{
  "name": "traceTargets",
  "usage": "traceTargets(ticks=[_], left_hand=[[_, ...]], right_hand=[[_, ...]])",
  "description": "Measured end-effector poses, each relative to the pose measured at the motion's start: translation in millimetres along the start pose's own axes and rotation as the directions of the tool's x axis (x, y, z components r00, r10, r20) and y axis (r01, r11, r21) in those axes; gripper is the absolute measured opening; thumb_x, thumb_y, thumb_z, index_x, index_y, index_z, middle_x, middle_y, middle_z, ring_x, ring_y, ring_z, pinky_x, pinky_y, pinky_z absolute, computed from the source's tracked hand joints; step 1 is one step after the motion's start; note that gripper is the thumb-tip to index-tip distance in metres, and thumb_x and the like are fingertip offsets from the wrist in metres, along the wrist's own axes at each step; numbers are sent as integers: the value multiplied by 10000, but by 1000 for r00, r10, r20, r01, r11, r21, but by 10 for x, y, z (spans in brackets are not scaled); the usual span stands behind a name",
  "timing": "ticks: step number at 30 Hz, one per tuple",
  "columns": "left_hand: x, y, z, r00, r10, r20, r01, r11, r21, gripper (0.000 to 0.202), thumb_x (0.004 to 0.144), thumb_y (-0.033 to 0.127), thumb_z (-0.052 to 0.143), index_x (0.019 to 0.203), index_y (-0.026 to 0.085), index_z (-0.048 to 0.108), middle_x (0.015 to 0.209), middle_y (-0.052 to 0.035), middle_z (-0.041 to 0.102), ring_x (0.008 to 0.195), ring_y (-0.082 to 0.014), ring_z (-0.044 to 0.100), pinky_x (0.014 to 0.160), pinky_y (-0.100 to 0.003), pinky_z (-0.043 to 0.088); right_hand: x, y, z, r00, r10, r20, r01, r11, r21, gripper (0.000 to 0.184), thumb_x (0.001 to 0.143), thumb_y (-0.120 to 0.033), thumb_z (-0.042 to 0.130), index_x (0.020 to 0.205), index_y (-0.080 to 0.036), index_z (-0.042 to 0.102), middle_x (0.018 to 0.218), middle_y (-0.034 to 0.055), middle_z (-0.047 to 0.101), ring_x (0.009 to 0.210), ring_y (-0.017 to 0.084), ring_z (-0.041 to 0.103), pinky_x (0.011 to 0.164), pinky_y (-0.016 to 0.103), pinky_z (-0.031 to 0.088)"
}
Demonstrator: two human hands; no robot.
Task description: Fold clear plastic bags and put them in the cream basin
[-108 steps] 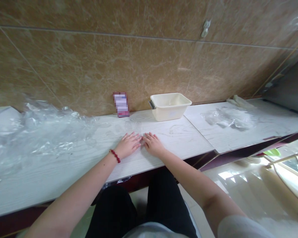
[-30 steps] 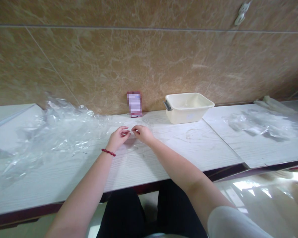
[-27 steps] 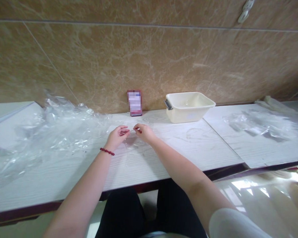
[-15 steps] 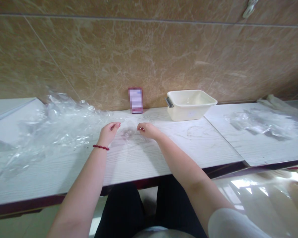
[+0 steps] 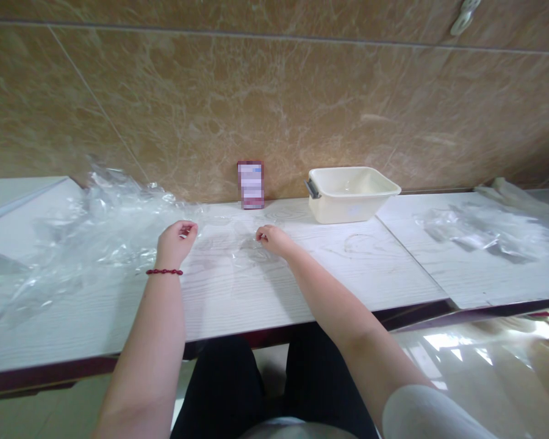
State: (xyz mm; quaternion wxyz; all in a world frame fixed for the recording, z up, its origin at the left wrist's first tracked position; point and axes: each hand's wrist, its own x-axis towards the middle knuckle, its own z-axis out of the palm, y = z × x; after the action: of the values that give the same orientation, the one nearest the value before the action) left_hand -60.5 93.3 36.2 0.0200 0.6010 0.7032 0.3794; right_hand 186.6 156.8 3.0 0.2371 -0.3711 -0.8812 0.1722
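My right hand [image 5: 273, 240] pinches the edge of a clear plastic bag [image 5: 247, 253], which lies nearly flat on the white tabletop and is hard to see against it. My left hand [image 5: 177, 241], with a dark red beaded bracelet [image 5: 165, 272] at the wrist, is closed at the fingertips over the right edge of a heap of clear plastic bags [image 5: 114, 225]. Whether anything sits between those fingertips I cannot make out.
A cream plastic bin [image 5: 348, 207] with a grey handle stands against the tiled wall. A blurred upright card or screen [image 5: 251, 186] leans there too. More clear plastic [image 5: 489, 228] lies at the right on the tabletop, with a pale cloth-like thing [image 5: 512, 194] behind it.
My left hand has moved left, away from the bag in the middle and toward the heap. My right hand has shifted only slightly and stays at the bag.
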Motion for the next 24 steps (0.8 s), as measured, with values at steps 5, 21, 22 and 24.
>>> traceTargets(ticks=[5, 21, 22, 24], left_hand=[[-207, 311, 294, 928, 147, 341, -154, 988, -8, 300, 622, 466, 538, 738, 195, 478, 626, 9, 540, 575, -129, 507, 548, -242, 393], [-314, 392, 616, 899, 134, 418, -202, 972, 123, 208, 660, 300, 488, 847, 209, 474, 606, 18, 511, 565, -144, 502, 528, -240, 361], [-314, 397, 623, 904, 138, 404, -207, 969, 132, 185, 662, 303, 488, 819, 206, 483, 645, 2, 528, 597, -150, 511, 545, -243, 368], [-313, 407, 631, 910, 161, 382, -231, 962, 144, 122, 669, 277, 474, 761, 198, 490, 707, -24, 547, 652, -156, 519, 583, -247, 378]], right_hand=[[5, -10, -4, 1000, 5, 6, -5, 1000, 12, 228, 626, -24, 420, 721, -151, 583, 720, 12, 554, 675, 97, 477, 676, 187, 360], [-8, 5, -102, 999, -31, 20, 30, 1000, 2, 194, 619, -29, 442, 685, -144, 583, 686, 8, 564, 657, 92, 477, 653, 175, 351], [-9, 9, -103, 999, -33, 20, 33, 999, 3, 193, 619, -27, 442, 681, -144, 582, 685, 7, 564, 656, 91, 476, 653, 174, 351], [-14, 18, -108, 999, -38, 11, 38, 999, 9, 187, 620, -25, 442, 671, -142, 578, 679, 5, 564, 653, 88, 475, 648, 172, 349]])
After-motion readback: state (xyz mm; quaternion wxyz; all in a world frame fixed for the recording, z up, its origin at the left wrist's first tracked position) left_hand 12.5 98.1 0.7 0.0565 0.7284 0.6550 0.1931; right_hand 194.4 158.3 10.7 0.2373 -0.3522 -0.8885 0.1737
